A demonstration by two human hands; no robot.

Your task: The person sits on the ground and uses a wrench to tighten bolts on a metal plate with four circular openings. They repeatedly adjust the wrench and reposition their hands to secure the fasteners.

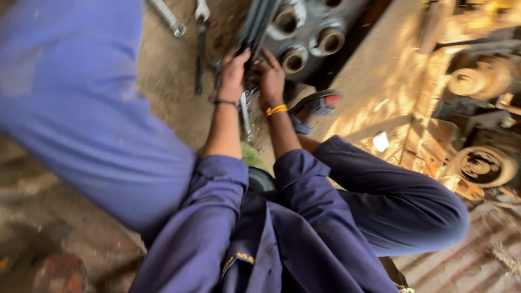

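Observation:
My left hand (pixel 233 73), with a black band at the wrist, grips the lower end of a dark, long metal part (pixel 255 24) that leans against a grey engine block (pixel 309 32) with round bores. My right hand (pixel 270 81), with a yellow band at the wrist, is right beside it, its bent fingers on the same part's lower end. Motion blur hides the exact grip. Both forearms reach forward out of dark blue sleeves.
Two spanners (pixel 168 16) (pixel 202 11) and a dark tool (pixel 199 62) lie on the dirt floor to the left, and another spanner (pixel 245 116) lies between my wrists. A sandalled foot (pixel 317 106) is at the right. Pulleys (pixel 483 165) and rusty machine parts stand far right. A blurred blue leg (pixel 81 108) fills the left.

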